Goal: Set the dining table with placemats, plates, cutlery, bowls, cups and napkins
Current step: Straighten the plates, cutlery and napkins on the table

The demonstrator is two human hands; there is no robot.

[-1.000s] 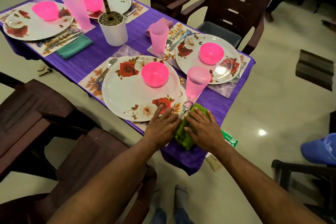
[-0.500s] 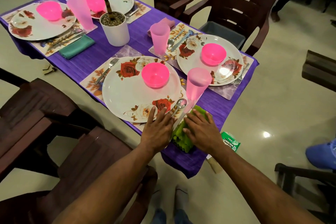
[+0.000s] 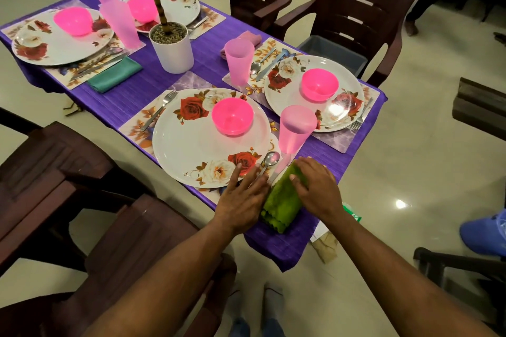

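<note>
Purple cloth covers the table, and all four places on it look already laid, so you are, I judge, on the last small step: settling the green napkin at the near corner. Just in front of your left hand stands the large floral plate with the pink bowl on it; beyond your right hand rises the pink cup. The napkin lies between your two hands, at the very edge of the table, its near end close to where the cloth hangs down. The spoon lies just ahead of your left fingertips, beside the plate rim.

To do this step well, press the napkin flat with light, even pressure and line its long side with the spoon and the plate edge. I would move it a little away from the edge, so it cannot slide off. Keep your right wrist low, because the cup is tall and near and may tip easily. Do not drag the cloth under it.

Your left hand lies flat, palm down, fingers straight and a little spread, touching the table beside the napkin and holding nothing. Your right hand rests on top of the napkin, fingers bent down over its left side and pressing it. Both forearms reach forward, converging on the corner.
</note>
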